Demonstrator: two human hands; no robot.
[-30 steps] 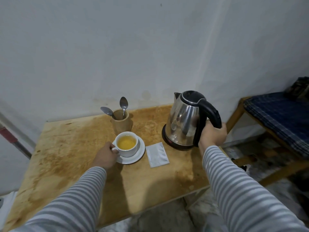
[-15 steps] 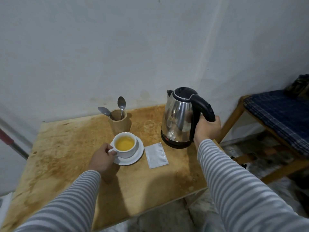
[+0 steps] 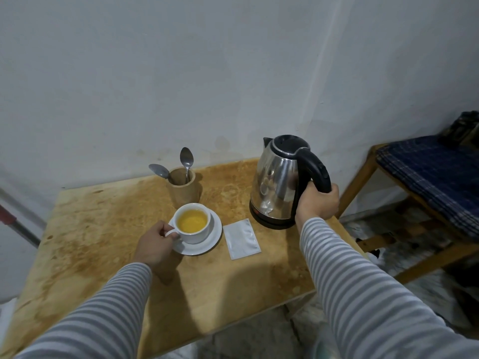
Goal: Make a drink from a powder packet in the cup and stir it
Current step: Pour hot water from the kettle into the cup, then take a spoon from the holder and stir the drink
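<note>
A small round white cup [image 3: 193, 224] sits on a round white saucer [image 3: 207, 244] near the middle of the stained brown wooden tabletop [image 3: 103, 229]. The cup holds a yellow drink. The left hand [image 3: 155, 246] is closed on the cup's little handle, with fingers pinched around it.

Just to the right of the saucer, a flat white square powder packet [image 3: 241, 239] lies on the tabletop. It is beside the saucer but does not touch it.

Further right stands a shiny silver metal kettle with a black lid and a black handle [image 3: 282, 182]. It sits upright on its black base near the right edge of the tabletop. The right hand [image 3: 318, 203] is wrapped tight around the low part of the black handle.

Behind the cup is a round light brown wooden holder [image 3: 181, 187]. 2 silver metal spoons [image 3: 186, 159] stand in it with their bowls up. 1 leans to the left and 1 stands almost straight.

Both arms wear grey and white striped sleeves [image 3: 350, 281]. A pale wall [image 3: 181, 73] is behind the tabletop. On the right is a wooden bench with a dark blue checked cushion [image 3: 435, 172].
</note>
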